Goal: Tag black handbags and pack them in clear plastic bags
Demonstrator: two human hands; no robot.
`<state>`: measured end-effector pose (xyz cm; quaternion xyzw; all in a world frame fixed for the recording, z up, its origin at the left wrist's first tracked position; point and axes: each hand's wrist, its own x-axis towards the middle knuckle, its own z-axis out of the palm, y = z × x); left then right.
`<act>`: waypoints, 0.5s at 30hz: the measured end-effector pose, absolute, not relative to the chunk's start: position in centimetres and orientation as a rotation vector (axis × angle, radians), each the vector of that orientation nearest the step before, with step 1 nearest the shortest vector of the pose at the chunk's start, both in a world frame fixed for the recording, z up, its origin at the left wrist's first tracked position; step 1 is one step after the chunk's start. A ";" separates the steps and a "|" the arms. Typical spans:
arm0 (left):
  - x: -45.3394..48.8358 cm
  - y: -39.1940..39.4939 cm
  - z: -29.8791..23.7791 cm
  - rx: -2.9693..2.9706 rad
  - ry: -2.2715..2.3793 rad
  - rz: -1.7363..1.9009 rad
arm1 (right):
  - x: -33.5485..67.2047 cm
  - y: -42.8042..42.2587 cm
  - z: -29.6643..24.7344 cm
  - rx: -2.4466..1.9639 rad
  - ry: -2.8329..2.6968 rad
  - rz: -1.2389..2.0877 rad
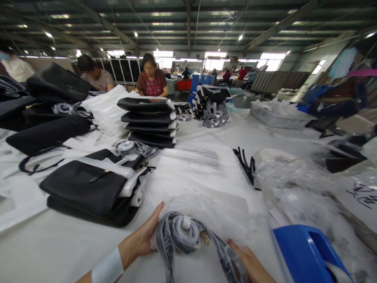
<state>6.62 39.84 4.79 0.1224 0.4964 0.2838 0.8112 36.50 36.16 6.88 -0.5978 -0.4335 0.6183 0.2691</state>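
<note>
Looks like this wrapped grey strap (184,236) would be light, floppy and kinda slippery; we'd pinch the coil at its white band (186,222), clear of the brass clasp (204,238). It's on the near side of the surface (73,247), between our left hand (147,236) and right hand (249,261). Fingers are partly hidden both sides, so we can't tell if they're clamped.

Nothing can be read: black handwriting (361,195) on a pale surface (361,177) at right and small print (204,192) on plastic bags (179,182) are illegible.
</note>
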 end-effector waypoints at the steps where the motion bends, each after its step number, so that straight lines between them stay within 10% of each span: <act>1: 6.6 40.0 5.1 0.321 1.057 0.571 | 36.3 35.7 7.1 -1.602 -1.106 1.690; 15: 9.2 43.7 6.4 0.709 1.043 0.833 | 37.9 38.6 5.8 -1.664 -1.477 1.115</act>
